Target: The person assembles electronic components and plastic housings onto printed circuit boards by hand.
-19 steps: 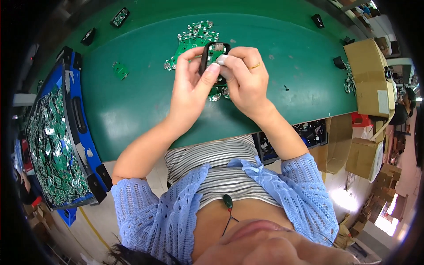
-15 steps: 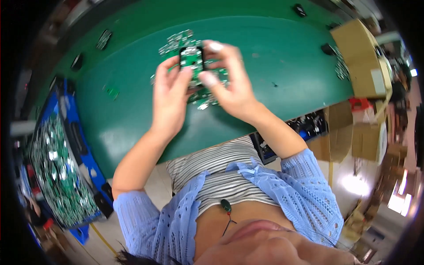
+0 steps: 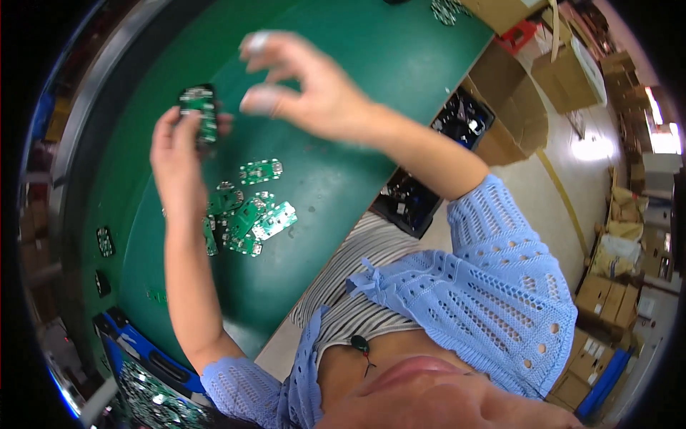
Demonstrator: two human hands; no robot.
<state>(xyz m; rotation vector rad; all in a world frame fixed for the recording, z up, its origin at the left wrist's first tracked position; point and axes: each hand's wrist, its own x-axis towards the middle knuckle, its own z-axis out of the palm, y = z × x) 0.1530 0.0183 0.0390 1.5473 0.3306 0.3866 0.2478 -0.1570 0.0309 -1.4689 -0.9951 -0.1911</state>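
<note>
1. Your left hand (image 3: 176,154) pinches a green rectangular circuit board in black casing (image 3: 200,107); your right hand (image 3: 307,96) hangs apart, fingers spread;
2. loose green boards (image 3: 250,214) lie beside your left forearm (image 3: 189,264); bare green tabletop (image 3: 332,179) reaches its near edge.

The left hand (image 3: 179,151) grips a black case (image 3: 213,100) holding a green board (image 3: 203,114); the right hand (image 3: 314,93), thumb and fingers spread, hangs above the table (image 3: 414,79), apart from the case. Loose boards (image 3: 250,213) lie clustered on the table, some overlapping. At lower left, a blue-rimmed crate (image 3: 148,352) holds many boards; beside the table's near edge stands a black bin (image 3: 412,229) of dark parts.
</note>
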